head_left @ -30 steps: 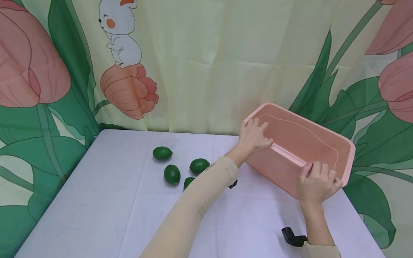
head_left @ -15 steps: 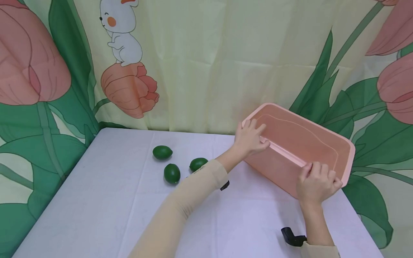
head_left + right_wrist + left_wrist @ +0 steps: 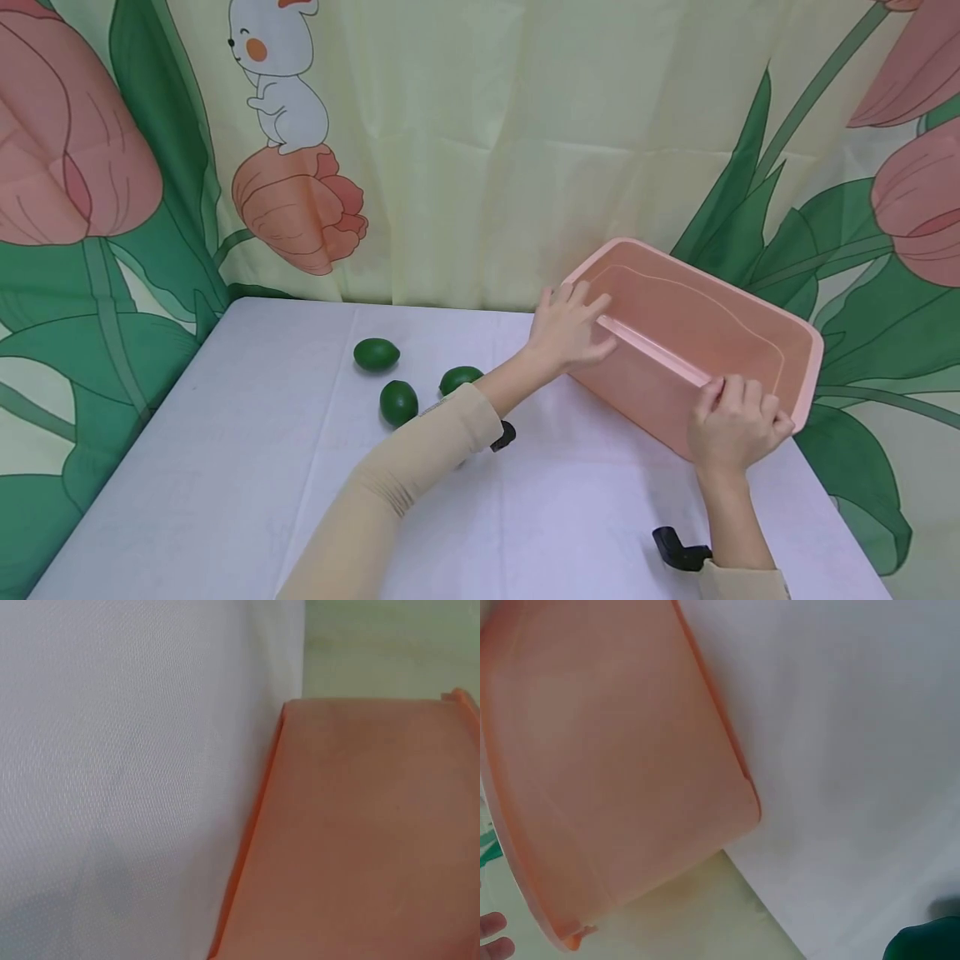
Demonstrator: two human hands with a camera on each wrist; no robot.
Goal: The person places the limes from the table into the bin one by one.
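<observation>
A pink plastic bin [image 3: 697, 333] sits at an angle at the table's back right, its open top facing up and toward me. My right hand [image 3: 738, 425] grips its near rim at the right end, fingers curled over the edge. At the bin's left end is my left hand [image 3: 568, 329], fingers spread and relaxed. In the left wrist view its fingertips [image 3: 495, 949] show apart from the bin's rim. Left of that arm lie green limes [image 3: 398, 403], one [image 3: 460, 379] partly behind the sleeve.
A white cloth covers the table [image 3: 187, 475]. Behind it hangs a curtain [image 3: 465, 167] printed with tulips and a rabbit. Black wrist-camera parts [image 3: 678, 550] stick out beside both forearms.
My left hand has slid left off the bin's rim, its forearm shifting left and covering the nearest lime. The right hand and the bin have stayed put.
</observation>
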